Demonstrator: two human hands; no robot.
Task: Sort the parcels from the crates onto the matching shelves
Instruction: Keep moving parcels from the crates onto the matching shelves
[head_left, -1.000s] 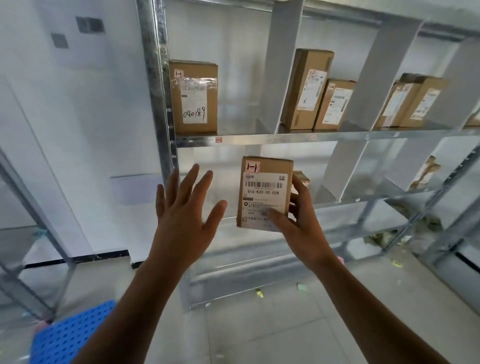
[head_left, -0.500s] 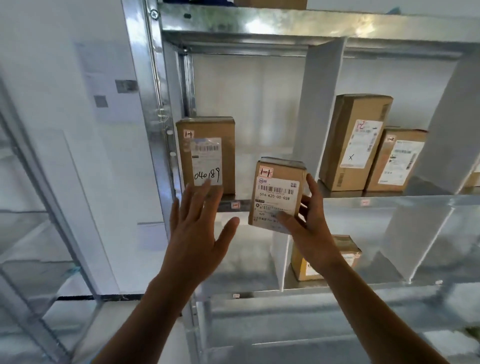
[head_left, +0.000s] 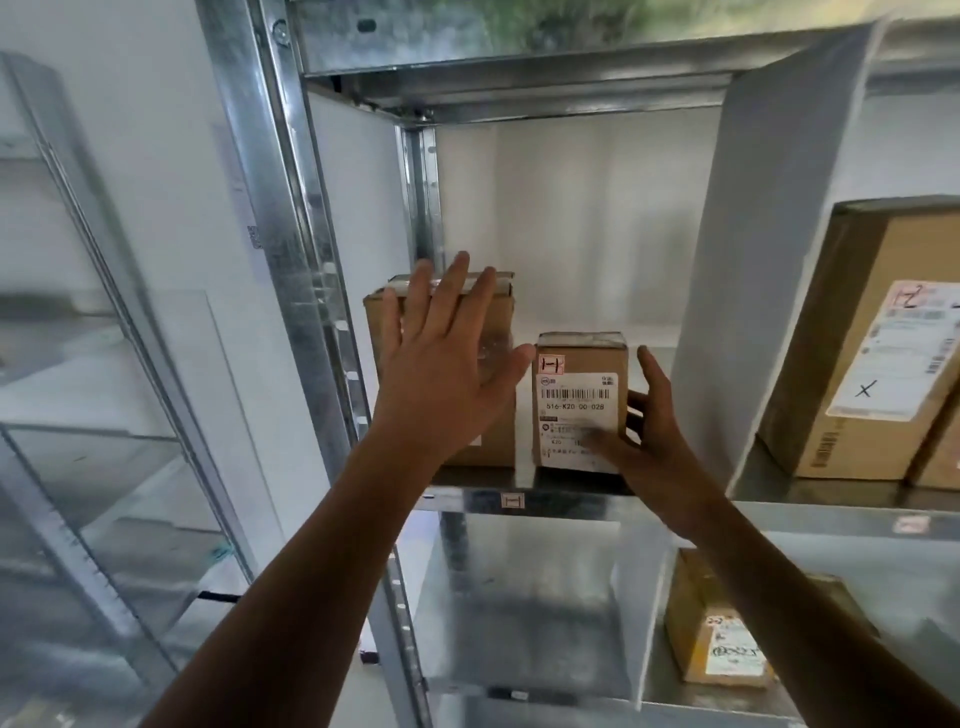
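The small parcel (head_left: 579, 395) stands upright in the leftmost compartment of the metal shelf (head_left: 571, 488). Its white barcode label and a red-marked sticker at its top left corner face the camera. Its base appears to rest on the shelf surface, though the lower right corner is hidden, so that contact is not certain.

The right hand (head_left: 644, 436) grips this parcel from the right. The thumb lies across the lower part of the label and the fingers curl round the parcel's right side.

Just to its left stands a taller parcel (head_left: 501, 436), close beside it, near the steel upright (head_left: 291, 260). The left hand (head_left: 447, 374) is spread flat against the front of the taller parcel. Its fingers are straight and apart and point up past the top edge, and its thumb reaches toward the small parcel.

A small red-marked tag (head_left: 512, 501) sits on the shelf's front edge below the two parcels. A white divider (head_left: 769, 260) closes the compartment on the right. Beyond it, a large parcel (head_left: 872, 364) with a label marked X leans in the next compartment. On the shelf below lies another labelled parcel (head_left: 722, 623).
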